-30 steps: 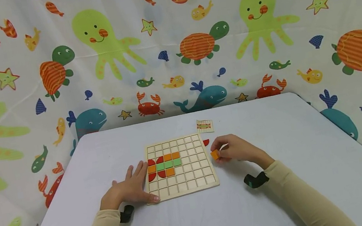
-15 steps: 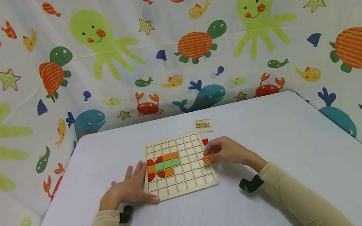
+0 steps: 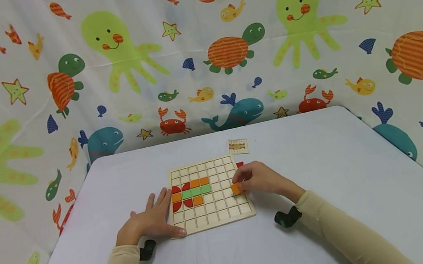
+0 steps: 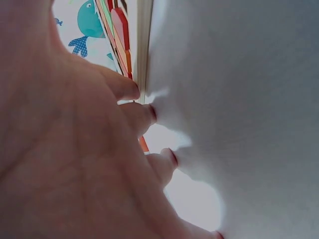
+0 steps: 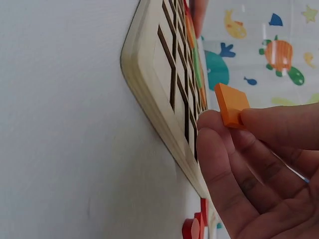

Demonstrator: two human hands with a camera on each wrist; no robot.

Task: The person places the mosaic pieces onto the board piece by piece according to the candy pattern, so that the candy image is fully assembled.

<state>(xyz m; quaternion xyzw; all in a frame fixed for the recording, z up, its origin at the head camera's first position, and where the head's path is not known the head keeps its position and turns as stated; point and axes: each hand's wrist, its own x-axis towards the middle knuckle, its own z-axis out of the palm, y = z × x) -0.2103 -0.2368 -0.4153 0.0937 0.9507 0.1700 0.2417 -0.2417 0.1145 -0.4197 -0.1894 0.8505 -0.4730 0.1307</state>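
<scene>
Now the right hand (image 3: 262,178) pinches an orange tile (image 5: 232,105) over the board (image 3: 223,216), nearer the laid pieces (image 3: 195,191); left hand (image 3: 148,223) spread.

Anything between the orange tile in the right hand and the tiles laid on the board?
Nothing visible: only bare cells of the board lie between the orange tile and the rightmost green tile. The left hand rests at the left edge.

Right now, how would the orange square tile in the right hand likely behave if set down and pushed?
The orange square tile is probably stiff: it shows no bend in the pinch of the right hand. It is likely light, being small and thin. With flat faces and straight edges, it should slide rather than roll.
</scene>
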